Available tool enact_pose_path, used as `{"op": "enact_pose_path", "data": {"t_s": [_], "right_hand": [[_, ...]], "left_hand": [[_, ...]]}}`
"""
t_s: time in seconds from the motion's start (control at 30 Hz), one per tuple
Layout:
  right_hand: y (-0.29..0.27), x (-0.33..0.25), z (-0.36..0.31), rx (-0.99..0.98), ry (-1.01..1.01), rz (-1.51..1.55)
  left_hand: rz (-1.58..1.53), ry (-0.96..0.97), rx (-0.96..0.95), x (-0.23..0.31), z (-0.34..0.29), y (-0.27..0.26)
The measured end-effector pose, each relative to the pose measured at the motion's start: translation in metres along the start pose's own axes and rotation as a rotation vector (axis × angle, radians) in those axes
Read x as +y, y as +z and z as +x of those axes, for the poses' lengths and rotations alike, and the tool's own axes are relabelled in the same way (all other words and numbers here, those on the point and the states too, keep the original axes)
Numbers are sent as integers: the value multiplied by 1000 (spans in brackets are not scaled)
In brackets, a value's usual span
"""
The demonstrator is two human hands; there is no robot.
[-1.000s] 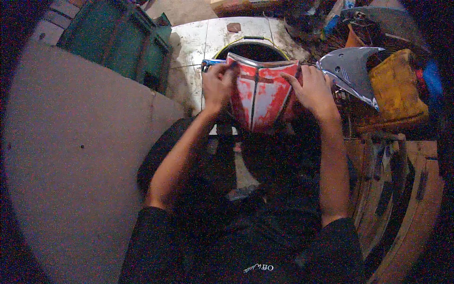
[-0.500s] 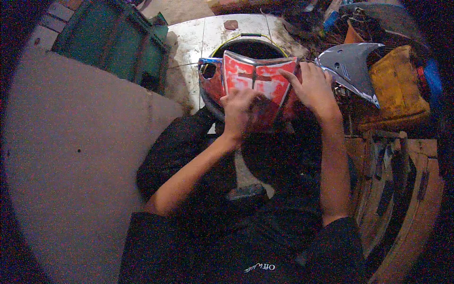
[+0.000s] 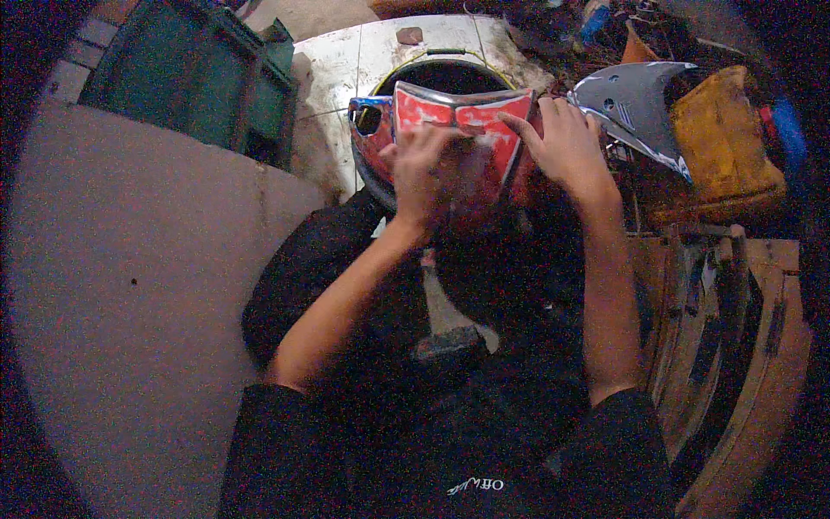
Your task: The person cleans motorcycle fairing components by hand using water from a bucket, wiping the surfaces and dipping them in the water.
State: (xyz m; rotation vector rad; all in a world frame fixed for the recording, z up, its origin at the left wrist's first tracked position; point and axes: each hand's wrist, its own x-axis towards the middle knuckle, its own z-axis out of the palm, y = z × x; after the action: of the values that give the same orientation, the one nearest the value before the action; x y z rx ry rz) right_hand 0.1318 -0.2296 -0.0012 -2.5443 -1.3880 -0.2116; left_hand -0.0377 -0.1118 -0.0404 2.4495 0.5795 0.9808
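A red plastic body panel (image 3: 494, 121) with whitish worn patches and dark edging leans over a black bucket (image 3: 450, 78) in front of my lap. My left hand (image 3: 424, 169) presses on its face with curled fingers, slightly blurred; what lies under those fingers is hidden. At the panel's right edge, my right hand (image 3: 566, 147) grips it, thumb on the front and fingers over the rim. On the panel's left is a section with blue edging and an opening (image 3: 368, 119).
A green metal box (image 3: 186, 78) stands at the far left beside a grey slab (image 3: 156, 259). White tiles (image 3: 333, 69) lie beyond the bucket. To the right are a grey panel (image 3: 635, 108), a yellow container (image 3: 722, 138) and a wooden frame (image 3: 748, 346).
My left hand has moved up and left across the panel's face, covering more of its upper middle. The view has shifted slightly; my right hand keeps its hold on the edge.
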Motion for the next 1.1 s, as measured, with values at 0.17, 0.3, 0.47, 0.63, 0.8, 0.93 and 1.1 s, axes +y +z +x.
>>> {"op": "enact_pose_path", "data": {"t_s": [0.17,0.3,0.47,0.63,0.8,0.93,1.1], "right_hand": [[3,10,-3,-3,20,-8],[8,6,-2,71,5,-9],[2,11,-3,-26,21,-3],[5,6,-3,23,-1,-12],[-6,5,-3,-65,33,4],[4,6,-4,11,16,-7],[6,7,-5,27,4,23]], "left_hand": [[289,57,-124,2,-34,17],[139,120,32,0,-14,11],[89,-107,18,6,-12,-1],[221,264,-68,18,-35,12],[19,-78,29,15,-7,-2],[117,209,-135,18,-42,13],[80,18,-29,12,-14,9]]}}
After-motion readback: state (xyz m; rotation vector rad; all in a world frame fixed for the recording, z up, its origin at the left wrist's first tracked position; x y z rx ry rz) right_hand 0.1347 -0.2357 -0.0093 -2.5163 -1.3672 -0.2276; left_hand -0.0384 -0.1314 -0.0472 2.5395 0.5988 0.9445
